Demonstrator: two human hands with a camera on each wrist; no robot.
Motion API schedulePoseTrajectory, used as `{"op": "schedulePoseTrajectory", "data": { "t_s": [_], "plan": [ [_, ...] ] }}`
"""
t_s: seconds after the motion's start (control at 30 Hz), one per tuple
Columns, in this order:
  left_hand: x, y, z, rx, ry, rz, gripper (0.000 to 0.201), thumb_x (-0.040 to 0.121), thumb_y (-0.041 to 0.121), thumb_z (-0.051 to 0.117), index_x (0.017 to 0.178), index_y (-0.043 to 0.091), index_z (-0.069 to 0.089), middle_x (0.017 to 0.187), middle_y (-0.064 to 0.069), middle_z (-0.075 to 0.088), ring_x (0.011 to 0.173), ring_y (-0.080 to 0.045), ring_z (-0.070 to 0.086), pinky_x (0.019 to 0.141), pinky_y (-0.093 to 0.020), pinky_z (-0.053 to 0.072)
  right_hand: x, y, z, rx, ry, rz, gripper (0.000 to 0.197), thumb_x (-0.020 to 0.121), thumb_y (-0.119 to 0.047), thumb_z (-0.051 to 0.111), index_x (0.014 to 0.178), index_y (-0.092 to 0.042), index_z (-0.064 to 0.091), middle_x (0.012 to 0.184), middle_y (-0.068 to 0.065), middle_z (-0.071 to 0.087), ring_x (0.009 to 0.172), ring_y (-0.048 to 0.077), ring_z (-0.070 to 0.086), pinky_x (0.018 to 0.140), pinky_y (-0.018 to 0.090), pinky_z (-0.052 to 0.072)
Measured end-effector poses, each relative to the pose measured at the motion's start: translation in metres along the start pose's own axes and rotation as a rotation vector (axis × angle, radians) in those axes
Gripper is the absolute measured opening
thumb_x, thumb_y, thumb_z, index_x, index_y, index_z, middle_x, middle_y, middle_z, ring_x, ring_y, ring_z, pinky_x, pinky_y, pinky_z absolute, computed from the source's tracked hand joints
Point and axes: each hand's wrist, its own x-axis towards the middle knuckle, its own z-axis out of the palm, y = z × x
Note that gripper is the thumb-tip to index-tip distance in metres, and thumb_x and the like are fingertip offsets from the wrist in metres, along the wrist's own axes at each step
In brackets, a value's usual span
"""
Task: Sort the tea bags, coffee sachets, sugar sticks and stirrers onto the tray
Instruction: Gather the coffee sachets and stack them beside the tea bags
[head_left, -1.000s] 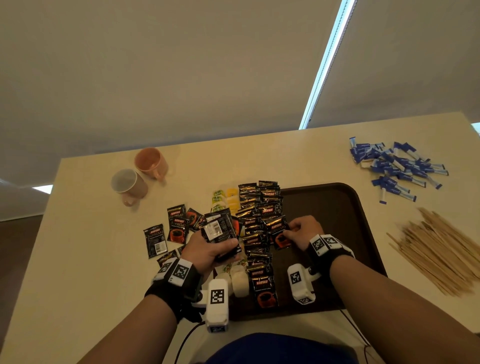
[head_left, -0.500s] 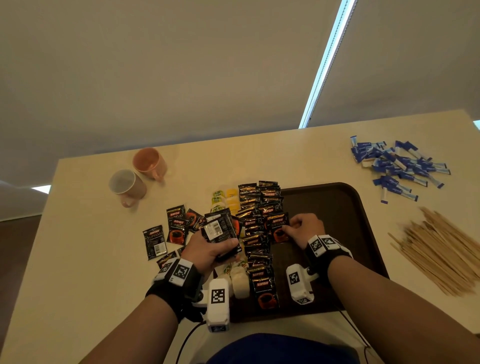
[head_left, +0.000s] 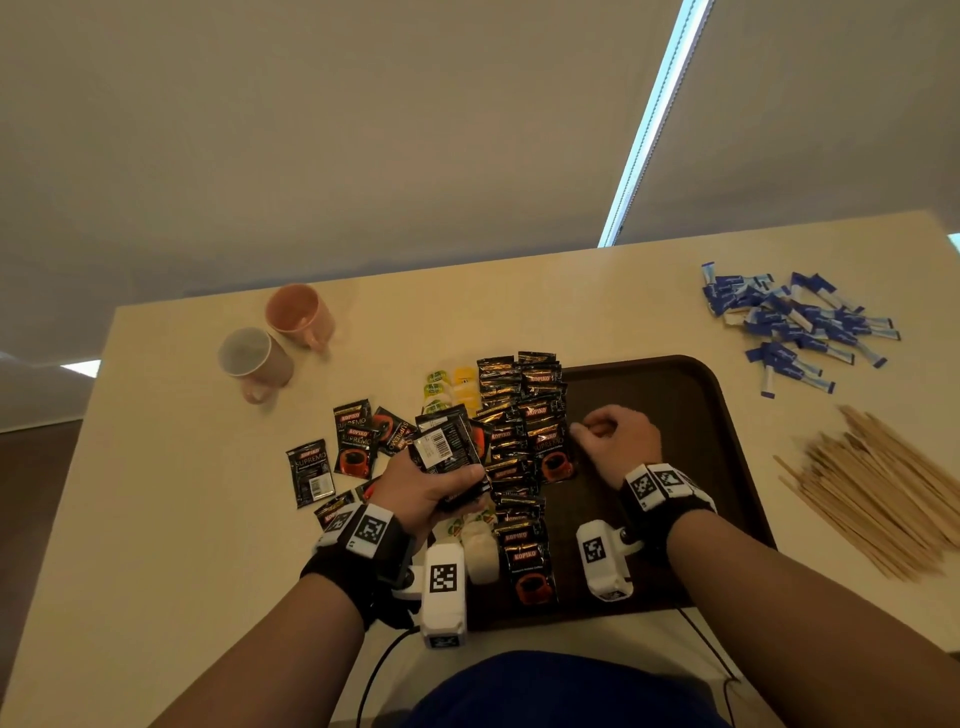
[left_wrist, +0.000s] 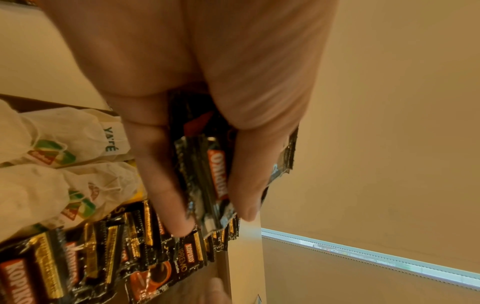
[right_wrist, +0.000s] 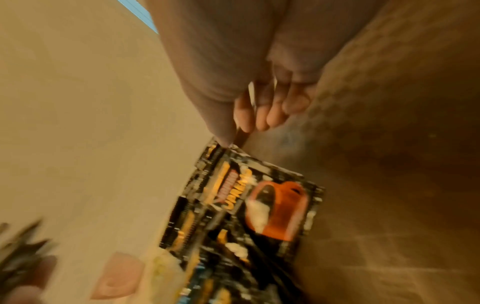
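My left hand (head_left: 452, 478) grips a stack of black coffee sachets (head_left: 447, 447) above the table's left-centre; in the left wrist view thumb and fingers (left_wrist: 166, 185) clamp the stack (left_wrist: 207, 174). A column of coffee sachets (head_left: 519, 410) lies along the left side of the brown tray (head_left: 665, 415). My right hand (head_left: 582, 431) rests on the tray with curled fingers, its thumb tip at the corner of the sachet (right_wrist: 259, 201) lying flat beside the column. Tea bags (head_left: 449, 387) lie left of the column, more (left_wrist: 64, 144) under my left hand.
Blue sugar sticks (head_left: 795, 327) lie in a heap at the table's far right, wooden stirrers (head_left: 883, 488) in a pile below them. Two mugs (head_left: 301, 312) (head_left: 252, 358) lie on their sides at the far left. Loose sachets (head_left: 353, 441) lie left of my left hand.
My right hand slid a sachet up against the column and has drawn back slightly to the right. The left hand kept its stack in place.
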Motion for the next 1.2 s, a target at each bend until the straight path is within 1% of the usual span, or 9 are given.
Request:
{"op": "schedulePoseTrajectory", "data": {
  "t_s": [0.13, 0.27, 0.33, 0.57, 0.77, 0.87, 0.97, 1.07, 1.2],
  "plan": [
    [-0.001, 0.003, 0.005, 0.023, 0.003, -0.001, 0.031, 0.078, -0.010, 0.073, 0.105, 0.006, 0.069, 0.101, -0.018, 0.075, 0.089, -0.030, 0.074, 0.068, -0.038, 0.061, -0.013, -0.042, -0.019, 0.199, 0.045, -0.230, 0.007, 0.087, -0.030, 0.071, 0.082, -0.025, 0.069, 0.075, -0.006, 0.067, 0.067, 0.006, 0.059, 0.062, 0.018, 0.049],
    [-0.003, 0.004, 0.009, -0.002, -0.005, -0.001, 0.043, 0.070, -0.002, 0.079, 0.111, 0.005, 0.067, 0.107, -0.019, 0.074, 0.095, -0.033, 0.073, 0.073, -0.041, 0.061, -0.033, -0.083, -0.022, 0.301, -0.293, -0.381, 0.011, 0.084, -0.030, 0.075, 0.081, -0.019, 0.075, 0.072, -0.004, 0.071, 0.066, 0.007, 0.064, 0.062, 0.017, 0.052],
    [-0.006, 0.006, 0.009, -0.027, -0.027, 0.006, 0.050, 0.064, 0.004, 0.081, 0.112, 0.005, 0.067, 0.106, -0.018, 0.074, 0.094, -0.032, 0.073, 0.073, -0.042, 0.061, -0.039, -0.089, -0.017, 0.307, -0.431, -0.383, 0.013, 0.082, -0.030, 0.078, 0.083, -0.017, 0.076, 0.072, -0.005, 0.071, 0.064, 0.003, 0.063, 0.059, 0.016, 0.049],
    [-0.011, 0.007, 0.006, -0.041, -0.064, 0.020, 0.053, 0.069, 0.015, 0.079, 0.118, 0.005, 0.063, 0.110, -0.019, 0.072, 0.099, -0.032, 0.072, 0.075, -0.043, 0.061, -0.049, -0.087, -0.005, 0.325, -0.547, -0.300, 0.015, 0.075, -0.021, 0.084, 0.080, -0.012, 0.072, 0.071, -0.004, 0.068, 0.057, 0.000, 0.057, 0.057, 0.015, 0.048],
    [-0.011, 0.013, 0.001, -0.177, 0.046, -0.005, 0.059, 0.075, 0.034, 0.072, 0.124, 0.005, 0.056, 0.113, -0.021, 0.071, 0.100, -0.038, 0.071, 0.066, -0.045, 0.061, -0.053, -0.087, -0.009, 0.466, -0.541, -0.195, 0.013, 0.079, -0.009, 0.079, 0.075, -0.011, 0.066, 0.068, 0.002, 0.065, 0.055, 0.007, 0.057, 0.054, 0.020, 0.048],
    [-0.012, 0.013, -0.001, -0.211, 0.067, -0.024, 0.061, 0.078, 0.033, 0.070, 0.131, 0.007, 0.054, 0.116, -0.020, 0.070, 0.101, -0.039, 0.070, 0.066, -0.045, 0.060, -0.054, -0.086, -0.014, 0.536, -0.519, -0.158, 0.013, 0.077, -0.004, 0.079, 0.082, -0.006, 0.066, 0.075, 0.012, 0.066, 0.062, 0.018, 0.058, 0.053, 0.020, 0.049],
    [-0.013, 0.012, -0.001, -0.209, 0.056, -0.034, 0.052, 0.084, 0.027, 0.068, 0.131, 0.008, 0.056, 0.114, -0.017, 0.072, 0.099, -0.035, 0.072, 0.065, -0.043, 0.060, -0.054, -0.086, -0.018, 0.556, -0.475, -0.124, 0.016, 0.077, 0.001, 0.077, 0.089, -0.007, 0.069, 0.076, 0.004, 0.069, 0.065, 0.013, 0.064, 0.053, 0.017, 0.051],
    [-0.013, 0.012, -0.002, -0.163, 0.078, -0.059, 0.039, 0.094, 0.021, 0.064, 0.128, 0.006, 0.056, 0.104, -0.017, 0.075, 0.088, -0.031, 0.074, 0.061, -0.040, 0.060, -0.051, -0.086, -0.025, 0.505, -0.393, -0.168, 0.011, 0.078, -0.003, 0.078, 0.085, -0.011, 0.074, 0.083, 0.006, 0.073, 0.072, 0.013, 0.068, 0.065, 0.022, 0.057],
    [-0.013, 0.011, -0.001, -0.112, 0.084, -0.104, 0.045, 0.094, 0.023, 0.065, 0.132, 0.002, 0.049, 0.104, -0.023, 0.073, 0.085, -0.031, 0.074, 0.058, -0.038, 0.059, -0.050, -0.087, -0.027, 0.512, -0.220, -0.366, 0.012, 0.078, -0.002, 0.078, 0.083, -0.014, 0.077, 0.082, 0.010, 0.070, 0.070, 0.014, 0.062, 0.067, 0.023, 0.052]
  ]
}}
